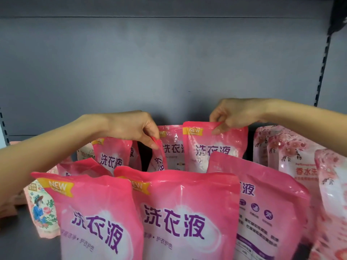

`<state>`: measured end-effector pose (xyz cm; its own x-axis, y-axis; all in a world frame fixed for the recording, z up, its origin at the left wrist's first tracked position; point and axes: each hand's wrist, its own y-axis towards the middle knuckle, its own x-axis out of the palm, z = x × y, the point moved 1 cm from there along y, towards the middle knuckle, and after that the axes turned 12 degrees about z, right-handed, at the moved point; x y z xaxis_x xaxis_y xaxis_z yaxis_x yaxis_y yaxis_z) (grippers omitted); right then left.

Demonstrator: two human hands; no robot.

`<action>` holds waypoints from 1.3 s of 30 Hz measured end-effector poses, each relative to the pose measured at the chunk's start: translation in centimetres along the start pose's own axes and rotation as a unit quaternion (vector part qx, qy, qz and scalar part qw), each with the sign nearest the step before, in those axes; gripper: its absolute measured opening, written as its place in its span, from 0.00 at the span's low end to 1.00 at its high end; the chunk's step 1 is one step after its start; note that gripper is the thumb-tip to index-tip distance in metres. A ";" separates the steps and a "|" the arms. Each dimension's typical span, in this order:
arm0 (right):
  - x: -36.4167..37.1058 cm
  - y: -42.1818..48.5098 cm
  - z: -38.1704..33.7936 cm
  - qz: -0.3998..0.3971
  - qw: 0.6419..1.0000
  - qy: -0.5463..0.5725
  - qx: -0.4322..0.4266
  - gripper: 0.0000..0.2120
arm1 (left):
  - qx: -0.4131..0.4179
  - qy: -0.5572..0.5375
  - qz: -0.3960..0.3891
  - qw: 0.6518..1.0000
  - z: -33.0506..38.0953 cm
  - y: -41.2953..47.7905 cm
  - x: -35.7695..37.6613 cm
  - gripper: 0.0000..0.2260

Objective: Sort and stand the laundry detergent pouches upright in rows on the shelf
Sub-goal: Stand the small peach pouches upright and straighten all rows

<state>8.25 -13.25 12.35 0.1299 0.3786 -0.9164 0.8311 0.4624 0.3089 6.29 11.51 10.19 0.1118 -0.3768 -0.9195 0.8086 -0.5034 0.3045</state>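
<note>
Two rear pouches (214, 147), long axes upright.

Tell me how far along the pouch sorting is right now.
Partly done. Two bright pink pouches stand face-out in front, and pale floral pouches are grouped at right. In hand: the left hand pinches a twisted pouch by its top; the right hand pinches a back-row pouch. Left: a front pouch showing its back, and a leaning illustrated pouch at far left.
</note>
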 end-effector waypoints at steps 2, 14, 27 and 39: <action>-0.6 -0.1 0.8 0.007 1.000 -0.004 0.005 0.04 | 0.002 -0.003 -0.011 1.000 0.3 0.2 0.1 0.03; -0.6 -1.5 5.0 -0.010 0.998 -0.047 0.039 0.04 | -0.006 0.025 0.012 1.000 0.7 2.1 0.2 0.13; -0.3 -1.8 4.7 -0.004 0.996 -0.077 0.038 0.08 | -0.009 0.020 0.067 0.998 2.0 4.7 1.8 0.06; 0.1 -1.2 3.7 0.035 0.993 -0.110 0.010 0.05 | -0.023 0.043 0.099 0.994 1.6 4.7 1.8 0.04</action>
<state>9.29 -16.71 10.99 0.3007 0.2231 -0.9272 0.8262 0.4246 0.3701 9.33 7.20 10.36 0.3192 -0.3957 -0.8612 0.7906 -0.3899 0.4721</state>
